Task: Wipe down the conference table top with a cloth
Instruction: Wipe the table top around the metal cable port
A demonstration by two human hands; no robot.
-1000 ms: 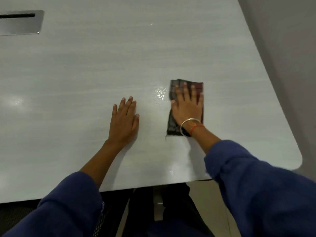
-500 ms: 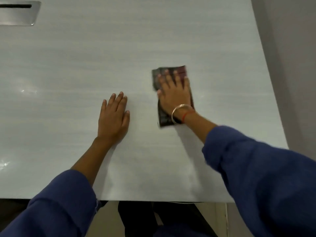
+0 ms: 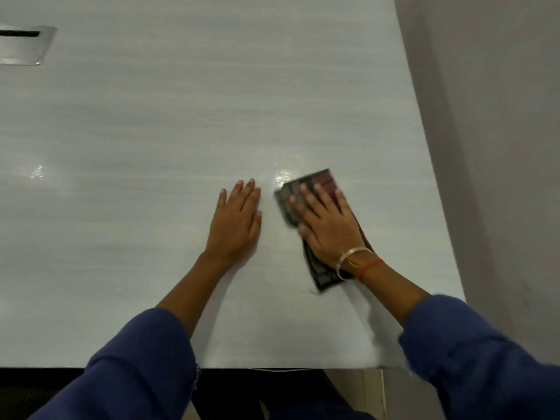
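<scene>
Metal plate (image 3: 21, 45) set in the desk (image 3: 181, 116), far left. Left hand (image 3: 236, 219) lies flat, fingers straight. Just right of it, the right hand (image 3: 328, 228), fingers extended, presses the dark cloth (image 3: 322, 180), now slanted and closer to the left hand than before.

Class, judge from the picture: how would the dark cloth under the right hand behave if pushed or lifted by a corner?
Probably floppy: the cloth lies folded flat under the right hand. It likely slides easily, since the table looks smooth and glossy. Thin, probably light, it should sag when lifted.
</scene>
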